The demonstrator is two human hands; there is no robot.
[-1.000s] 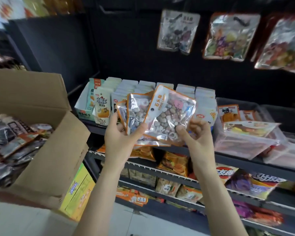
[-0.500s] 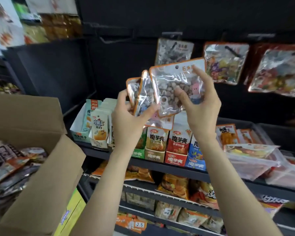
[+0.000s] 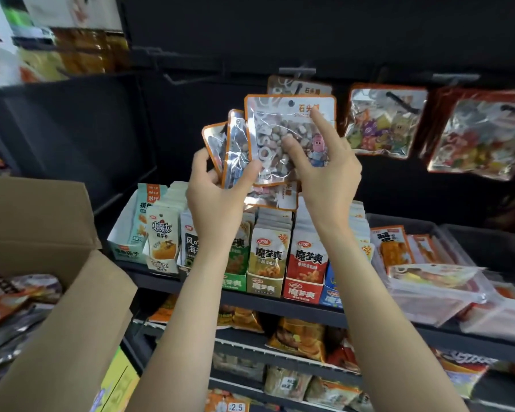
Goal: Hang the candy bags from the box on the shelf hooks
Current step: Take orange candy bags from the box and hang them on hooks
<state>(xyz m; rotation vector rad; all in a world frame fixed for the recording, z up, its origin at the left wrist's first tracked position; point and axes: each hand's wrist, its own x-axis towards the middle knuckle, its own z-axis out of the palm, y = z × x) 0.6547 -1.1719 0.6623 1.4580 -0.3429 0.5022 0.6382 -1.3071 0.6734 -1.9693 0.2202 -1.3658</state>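
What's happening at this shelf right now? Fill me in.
A person is stocking candy bags. The left hand holds a fanned bunch of bags, while the right hand pinches the front bag and lifts it toward the hook where a matching bag already hangs. The front bag is not yet on the hook. More bags wait in the open cardboard box on the left.

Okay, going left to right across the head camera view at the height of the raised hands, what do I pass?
Cardboard box → left hand holding a fan of candy bags → front candy bag → right hand → hanging bag of mixed sweets → red-edged hanging bags.
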